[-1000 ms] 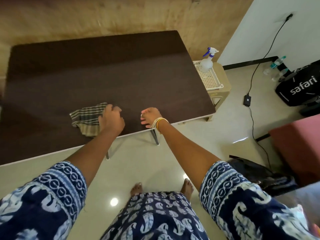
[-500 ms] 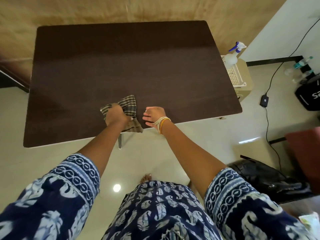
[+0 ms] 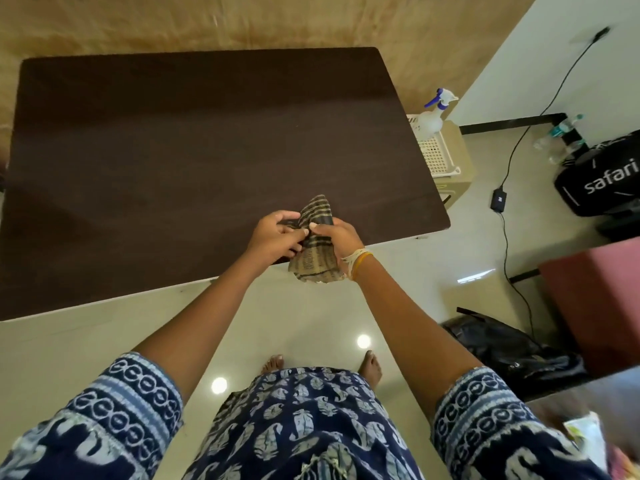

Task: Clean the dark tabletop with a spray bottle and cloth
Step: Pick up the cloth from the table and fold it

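The checked cloth (image 3: 317, 240) is gripped by both the left hand (image 3: 273, 237) and the right hand (image 3: 337, 237), lifted at the dark tabletop's (image 3: 173, 150) near edge. The spray bottle (image 3: 433, 116) is parked off its right edge; wiping seems largely finished, though remaining smears cannot be judged.

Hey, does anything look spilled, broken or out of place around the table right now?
Nothing stands out. The dark tabletop shows no spill, both hands hold the checked cloth at its near edge, and the spray bottle stands upright beside the table.
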`<move>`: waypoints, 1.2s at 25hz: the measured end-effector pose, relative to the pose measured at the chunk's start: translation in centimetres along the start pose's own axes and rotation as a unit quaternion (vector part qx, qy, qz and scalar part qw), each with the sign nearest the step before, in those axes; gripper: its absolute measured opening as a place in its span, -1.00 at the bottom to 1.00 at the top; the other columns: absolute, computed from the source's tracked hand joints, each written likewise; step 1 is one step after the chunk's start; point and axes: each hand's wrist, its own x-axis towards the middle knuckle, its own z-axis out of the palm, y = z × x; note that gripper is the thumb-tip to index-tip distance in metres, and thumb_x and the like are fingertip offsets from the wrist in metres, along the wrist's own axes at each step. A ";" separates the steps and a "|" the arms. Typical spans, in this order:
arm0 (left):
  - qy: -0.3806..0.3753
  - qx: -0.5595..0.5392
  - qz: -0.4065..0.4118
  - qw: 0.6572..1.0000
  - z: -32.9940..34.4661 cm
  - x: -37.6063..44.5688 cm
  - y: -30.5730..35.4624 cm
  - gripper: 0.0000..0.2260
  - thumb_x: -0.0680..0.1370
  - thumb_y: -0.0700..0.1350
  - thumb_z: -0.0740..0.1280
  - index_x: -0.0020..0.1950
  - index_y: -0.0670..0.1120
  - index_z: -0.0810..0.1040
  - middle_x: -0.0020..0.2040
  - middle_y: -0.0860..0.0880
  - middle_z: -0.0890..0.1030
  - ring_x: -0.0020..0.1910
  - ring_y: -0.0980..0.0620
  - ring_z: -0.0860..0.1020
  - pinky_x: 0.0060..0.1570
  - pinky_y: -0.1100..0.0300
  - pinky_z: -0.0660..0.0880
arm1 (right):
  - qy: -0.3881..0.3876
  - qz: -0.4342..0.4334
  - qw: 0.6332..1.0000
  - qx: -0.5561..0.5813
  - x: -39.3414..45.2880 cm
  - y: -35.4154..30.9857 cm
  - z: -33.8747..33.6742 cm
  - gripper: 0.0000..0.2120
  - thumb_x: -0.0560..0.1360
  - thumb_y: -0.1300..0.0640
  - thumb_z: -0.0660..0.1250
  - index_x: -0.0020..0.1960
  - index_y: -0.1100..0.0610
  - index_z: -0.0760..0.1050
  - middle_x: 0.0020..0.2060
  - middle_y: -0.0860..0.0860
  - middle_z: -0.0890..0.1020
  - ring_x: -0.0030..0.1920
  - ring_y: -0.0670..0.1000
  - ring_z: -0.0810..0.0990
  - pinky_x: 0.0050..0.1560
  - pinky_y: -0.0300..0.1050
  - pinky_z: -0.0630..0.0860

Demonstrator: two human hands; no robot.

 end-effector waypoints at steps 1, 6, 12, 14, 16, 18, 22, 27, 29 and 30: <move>0.030 0.066 0.020 0.997 0.5 0.2 0.6 -0.59 0.48 -0.05 0.47 0.30 -0.05 0.50 -0.06 -0.04 0.57 -0.17 0.06 0.56 -0.13 0.17 0.54 | -0.013 -0.004 1.000 0.024 -0.5 -0.5 -1.6 -0.64 0.34 0.16 0.43 0.12 0.18 0.61 0.07 0.21 0.67 0.14 0.26 0.62 0.23 0.27 0.50; -0.119 0.007 0.020 0.993 4.6 1.0 5.7 -0.45 0.48 0.14 0.43 0.42 0.00 0.43 0.32 0.02 0.48 0.23 0.10 0.47 0.17 0.18 0.42 | -0.109 -0.019 0.971 0.214 -2.9 -2.5 -10.5 -0.58 0.50 0.25 0.28 0.35 0.17 0.42 0.23 0.23 0.55 0.23 0.26 0.52 0.23 0.25 0.48; -0.308 -0.249 -0.124 0.910 14.5 0.8 10.3 -0.44 0.40 0.25 0.45 0.25 -0.09 0.59 0.21 -0.17 0.60 0.16 -0.14 0.56 0.23 -0.04 0.40 | -0.145 -0.039 0.930 0.336 -4.4 -3.5 -18.9 -0.51 0.53 0.21 0.23 0.44 0.21 0.28 0.22 0.25 0.54 0.24 0.28 0.51 0.21 0.32 0.48; -0.310 -0.266 -0.130 0.904 18.6 0.4 12.4 -0.53 0.47 0.18 0.41 0.23 -0.12 0.59 0.11 -0.15 0.65 0.06 -0.12 0.62 0.09 0.04 0.51 | -0.147 -0.042 0.934 0.323 -4.6 -4.3 -22.6 -0.49 0.52 0.20 0.25 0.45 0.23 0.28 0.26 0.27 0.50 0.27 0.31 0.48 0.27 0.37 0.40; -0.271 -0.284 -0.129 0.911 22.3 0.6 14.3 -0.64 0.51 0.06 0.41 0.18 -0.15 0.60 0.04 -0.14 0.69 -0.03 -0.08 0.68 -0.07 0.11 0.62 | -0.129 -0.024 0.943 0.306 -4.6 -5.1 -26.2 -0.46 0.51 0.19 0.28 0.46 0.25 0.28 0.32 0.29 0.43 0.33 0.34 0.40 0.26 0.44 0.32; -0.217 -0.252 -0.118 0.936 25.7 1.4 15.6 -0.71 0.52 0.01 0.43 0.14 -0.14 0.62 0.06 -0.16 0.69 0.01 -0.12 0.68 0.02 0.00 0.62 | -0.116 -0.022 0.951 0.286 -4.5 -5.8 -29.7 -0.44 0.52 0.20 0.30 0.47 0.27 0.26 0.31 0.30 0.43 0.31 0.35 0.42 0.23 0.47 0.33; -0.151 -0.267 -0.112 0.945 30.4 3.2 18.7 -0.75 0.54 -0.03 0.42 0.13 -0.16 0.62 0.03 -0.17 0.69 -0.04 -0.14 0.68 -0.18 0.00 0.62 | -0.097 -0.005 0.972 0.212 -3.9 -7.3 -35.7 -0.48 0.50 0.20 0.36 0.41 0.31 0.33 0.25 0.30 0.51 0.21 0.29 0.54 0.20 0.25 0.51; -0.172 -0.248 -0.150 0.941 34.3 7.3 22.4 -0.77 0.55 -0.03 0.41 0.13 -0.12 0.60 0.09 -0.17 0.68 -0.02 -0.13 0.67 -0.08 -0.01 0.60 | 0.040 0.029 0.998 0.040 -1.2 -9.7 -41.9 -0.70 0.49 0.12 0.42 0.15 0.27 0.54 0.06 0.18 0.65 0.12 0.17 0.62 0.03 0.02 0.61; -0.182 -0.260 -0.179 0.932 35.9 9.5 23.8 -0.72 0.56 0.00 0.39 0.18 -0.12 0.58 0.10 -0.17 0.67 0.02 -0.14 0.66 -0.04 -0.03 0.59 | 0.058 0.033 0.998 0.004 0.5 -11.3 -43.8 -0.65 0.48 0.07 0.44 0.15 0.27 0.56 -0.01 0.14 0.67 0.05 0.13 0.64 -0.04 -0.05 0.62; -0.186 -0.265 -0.191 0.927 36.7 10.6 24.4 -0.69 0.56 0.02 0.38 0.21 -0.14 0.57 0.08 -0.17 0.68 0.03 -0.15 0.66 -0.02 -0.04 0.58 | 0.065 0.022 0.998 -0.005 1.5 -12.0 -44.7 -0.63 0.46 0.03 0.46 0.14 0.26 0.56 -0.01 0.14 0.68 0.04 0.14 0.65 -0.07 -0.06 0.62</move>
